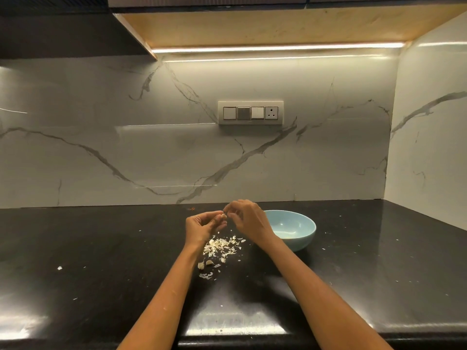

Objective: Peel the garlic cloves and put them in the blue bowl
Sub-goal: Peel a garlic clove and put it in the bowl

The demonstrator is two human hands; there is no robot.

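My left hand (202, 227) holds a small garlic clove (223, 217) at its fingertips, raised above the black counter. My right hand (246, 218) meets it from the right, its fingertips pinching at the clove's skin. The blue bowl (300, 229) stands on the counter just right of my right hand; its visible inside looks bare. Below the hands lies a pile of white garlic skins (222, 246). Two loose cloves (206, 263) lie at the pile's near edge.
The black counter (101, 248) runs to a marble backsplash at the back and a white side wall at the right. Small skin flecks are scattered over it. A switch panel (250, 113) sits on the back wall.
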